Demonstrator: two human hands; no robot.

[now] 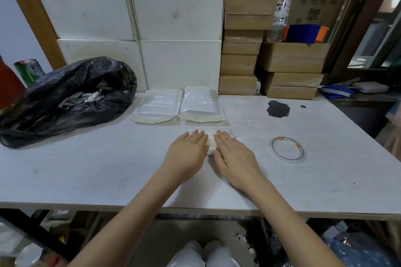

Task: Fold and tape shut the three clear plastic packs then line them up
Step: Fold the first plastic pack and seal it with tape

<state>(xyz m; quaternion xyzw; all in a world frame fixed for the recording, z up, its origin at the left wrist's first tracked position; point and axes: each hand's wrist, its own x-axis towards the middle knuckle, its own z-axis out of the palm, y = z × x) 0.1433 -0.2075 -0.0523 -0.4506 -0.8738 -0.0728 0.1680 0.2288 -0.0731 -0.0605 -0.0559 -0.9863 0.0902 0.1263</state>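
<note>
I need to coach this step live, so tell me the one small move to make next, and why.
Probably keep the left hand pressing the third pack flat and send the right hand to the tape roll lying to its right. Both palms cover that pack, while two packs already sit side by side at the back of the table.

White table (91, 171). Near centre: left hand (188, 151) and right hand (234, 156), both flat, palms down, fingers spread, pressing a third clear pack (211, 146), mostly hidden beneath them. Far centre, against white boxes (173, 17): two clear packs side by side, left pack (157, 105) and right pack (200, 103). Right: tape roll (286, 149) lying flat; dark stain (278, 109) beyond it. Far left: black plastic bag (65, 97), open, holding paper scraps. Far right: stacked cardboard boxes (243, 28), clear bottle (281, 6).
</note>
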